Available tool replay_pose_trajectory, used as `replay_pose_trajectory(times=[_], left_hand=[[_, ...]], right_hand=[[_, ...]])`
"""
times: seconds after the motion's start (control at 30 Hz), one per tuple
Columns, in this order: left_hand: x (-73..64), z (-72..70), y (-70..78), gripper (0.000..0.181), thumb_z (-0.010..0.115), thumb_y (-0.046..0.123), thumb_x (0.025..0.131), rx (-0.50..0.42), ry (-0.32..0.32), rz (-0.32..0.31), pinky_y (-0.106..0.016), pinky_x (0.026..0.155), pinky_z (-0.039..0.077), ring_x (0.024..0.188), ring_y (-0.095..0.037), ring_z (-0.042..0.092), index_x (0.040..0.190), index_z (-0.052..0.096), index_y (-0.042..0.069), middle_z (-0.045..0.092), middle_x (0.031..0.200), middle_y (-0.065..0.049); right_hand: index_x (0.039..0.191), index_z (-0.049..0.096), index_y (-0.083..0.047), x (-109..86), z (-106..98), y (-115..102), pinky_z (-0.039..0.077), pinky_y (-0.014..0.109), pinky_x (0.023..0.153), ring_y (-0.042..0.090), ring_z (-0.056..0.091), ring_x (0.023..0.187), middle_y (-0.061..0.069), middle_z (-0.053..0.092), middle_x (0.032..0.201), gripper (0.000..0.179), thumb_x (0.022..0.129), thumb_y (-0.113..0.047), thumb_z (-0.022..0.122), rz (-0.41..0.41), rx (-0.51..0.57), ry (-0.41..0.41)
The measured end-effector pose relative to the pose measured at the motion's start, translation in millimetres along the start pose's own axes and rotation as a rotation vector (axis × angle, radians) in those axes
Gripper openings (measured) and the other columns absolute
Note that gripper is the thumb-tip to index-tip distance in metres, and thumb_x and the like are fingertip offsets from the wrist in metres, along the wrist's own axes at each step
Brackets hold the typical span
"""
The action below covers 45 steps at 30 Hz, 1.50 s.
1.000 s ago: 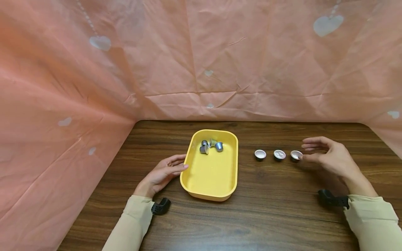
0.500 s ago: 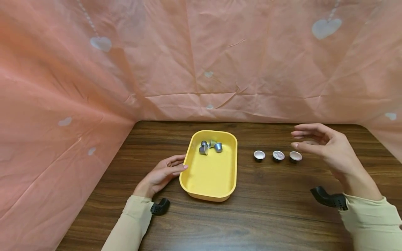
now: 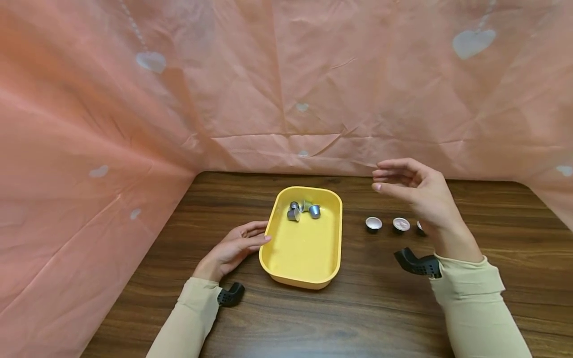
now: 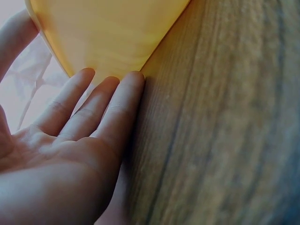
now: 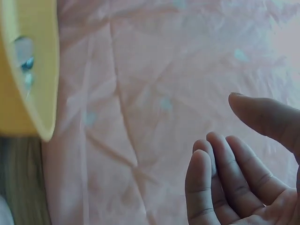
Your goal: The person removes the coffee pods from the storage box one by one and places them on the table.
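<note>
A yellow tray (image 3: 301, 248) stands on the table with several coffee capsules inside, near its far end; one is a blue capsule (image 3: 315, 211). My left hand (image 3: 233, 248) rests against the tray's left side, thumb near the rim; in the left wrist view its straight fingertips (image 4: 129, 86) touch the outer wall. To the tray's right, capsules stand in a row, foil side up: a left capsule (image 3: 373, 224), a middle capsule (image 3: 401, 225) and a right capsule (image 3: 421, 228), partly hidden. Above them my right hand (image 3: 421, 194) hangs in the air, holding nothing, thumb and fingers apart.
The dark wooden table (image 3: 358, 308) extends toward the near side and to both sides. A pink curtain (image 3: 322, 89) with pale hearts hangs behind its far edge and along the left. Black wrist mounts (image 3: 418, 263) sit on both wrists.
My right hand has lifted from beside the right capsule and moved left and away from me, over the row. My left hand stays at the tray. The capsules have not visibly moved.
</note>
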<state>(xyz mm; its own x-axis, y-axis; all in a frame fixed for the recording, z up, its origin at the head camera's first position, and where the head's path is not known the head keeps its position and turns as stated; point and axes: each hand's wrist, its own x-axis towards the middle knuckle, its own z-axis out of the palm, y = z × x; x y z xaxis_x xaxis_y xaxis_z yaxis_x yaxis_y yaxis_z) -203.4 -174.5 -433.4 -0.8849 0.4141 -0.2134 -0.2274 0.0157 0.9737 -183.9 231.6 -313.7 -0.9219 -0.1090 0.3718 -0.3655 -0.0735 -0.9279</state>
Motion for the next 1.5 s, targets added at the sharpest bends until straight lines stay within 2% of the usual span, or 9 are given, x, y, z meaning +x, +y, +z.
replay_pose_trajectory(times=[0.3,0.57,0.7,0.93,1.17,1.37,1.5], left_hand=[[0.2,5.5,-5.7,0.067,0.072,0.014,0.101,-0.002,-0.023,0.006,-0.026,0.100,0.058,0.124,-0.015,0.066,0.161,0.045,0.001,0.053,0.160,-0.023],[0.8,7.5,-2.5,0.065,0.072,0.014,0.100,0.008,-0.010,0.015,-0.026,0.101,0.056,0.124,-0.015,0.066,0.160,0.048,0.004,0.053,0.160,-0.021],[0.3,7.9,-1.9,0.066,0.072,0.014,0.100,0.006,-0.007,0.014,-0.025,0.100,0.057,0.122,-0.014,0.066,0.160,0.047,0.003,0.053,0.160,-0.022],[-0.7,10.2,-7.3,0.067,0.073,0.014,0.100,-0.010,-0.013,0.001,-0.025,0.099,0.057,0.122,-0.014,0.066,0.160,0.046,0.002,0.055,0.158,-0.021],[-0.6,13.2,-8.2,0.068,0.073,0.013,0.100,-0.015,-0.016,0.004,-0.025,0.100,0.057,0.124,-0.014,0.065,0.161,0.045,0.002,0.052,0.160,-0.022],[2.0,15.4,-6.5,0.068,0.074,0.017,0.100,-0.004,-0.021,0.002,-0.025,0.100,0.057,0.124,-0.015,0.065,0.160,0.046,0.003,0.053,0.160,-0.021],[2.9,16.4,-5.0,0.067,0.074,0.017,0.100,0.001,-0.021,0.002,-0.026,0.101,0.056,0.125,-0.016,0.065,0.160,0.047,0.003,0.054,0.160,-0.021]], right_hand=[[0.126,0.073,-0.002,21.3,44,4,0.062,0.021,0.085,0.010,0.079,0.096,-0.002,0.081,0.109,0.038,0.090,0.006,0.082,0.009,0.010,-0.032],[0.122,0.074,-0.009,29.8,63,10,0.062,0.020,0.087,0.010,0.078,0.098,-0.004,0.081,0.109,0.036,0.089,0.004,0.083,0.050,-0.075,-0.037],[0.126,0.071,-0.001,34.4,71,18,0.062,0.020,0.086,0.010,0.077,0.098,-0.006,0.080,0.107,0.038,0.090,0.002,0.083,0.070,-0.131,-0.037],[0.130,0.069,0.005,41.9,88,36,0.062,0.020,0.088,0.010,0.076,0.097,0.006,0.079,0.114,0.041,0.091,-0.001,0.083,0.119,-0.185,-0.024],[0.124,0.073,0.001,54.0,101,50,0.061,0.019,0.085,0.009,0.075,0.095,0.010,0.080,0.112,0.036,0.091,-0.006,0.085,0.178,-0.276,-0.038],[0.119,0.077,-0.002,60.0,106,62,0.059,0.018,0.080,0.006,0.073,0.090,0.023,0.078,0.119,0.032,0.089,-0.008,0.086,0.181,-0.357,-0.052],[0.117,0.080,-0.006,60.4,107,70,0.059,0.022,0.082,0.012,0.075,0.092,0.017,0.081,0.113,0.030,0.089,-0.013,0.087,0.190,-0.483,-0.100]])
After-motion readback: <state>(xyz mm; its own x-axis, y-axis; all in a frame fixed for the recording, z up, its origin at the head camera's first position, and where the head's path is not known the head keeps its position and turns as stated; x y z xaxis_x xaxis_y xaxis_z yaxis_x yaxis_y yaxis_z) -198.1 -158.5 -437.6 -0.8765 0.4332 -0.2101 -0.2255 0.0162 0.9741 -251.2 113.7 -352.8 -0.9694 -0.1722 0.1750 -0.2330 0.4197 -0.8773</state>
